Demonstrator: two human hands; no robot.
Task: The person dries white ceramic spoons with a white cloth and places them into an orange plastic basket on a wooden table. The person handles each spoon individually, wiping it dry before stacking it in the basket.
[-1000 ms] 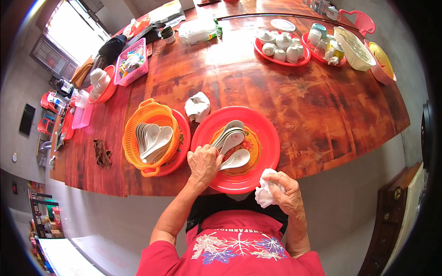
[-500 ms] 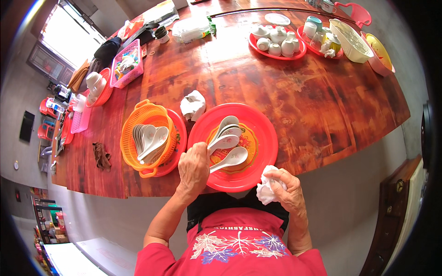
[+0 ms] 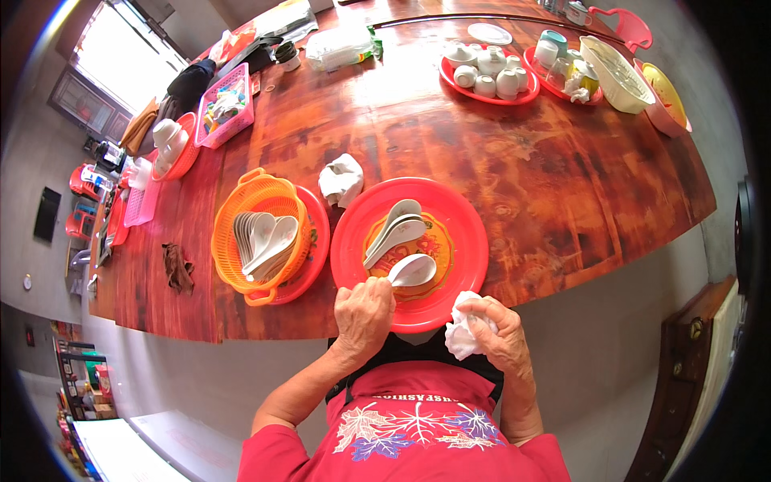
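My left hand [image 3: 363,317] is closed round the handle of a white soup spoon [image 3: 414,271], whose bowl hangs over the near part of a red plastic tray [image 3: 466,201]. Several more white spoons [image 3: 401,230] lie nested at the tray's middle, on its yellow printed pattern. Crumpled in my right hand [image 3: 504,337], at the tray's near right rim, is a white cloth [image 3: 463,331]. To the left stands an orange basket [image 3: 261,191] with stacked white spoons [image 3: 273,239] inside, set on a second red tray [image 3: 320,233].
Behind the trays lies a crumpled white cloth [image 3: 340,180]; a brown rag [image 3: 177,268] is at the left. White cups and teapots [image 3: 488,68] fill a red tray at the far right. A pink basket [image 3: 241,112] and a red basket [image 3: 186,161] stand far left on the wooden table [image 3: 578,185].
My left hand has moved nearer and to the right, drawing one spoon away from the others in the tray. The right hand still grips the cloth, almost in place.
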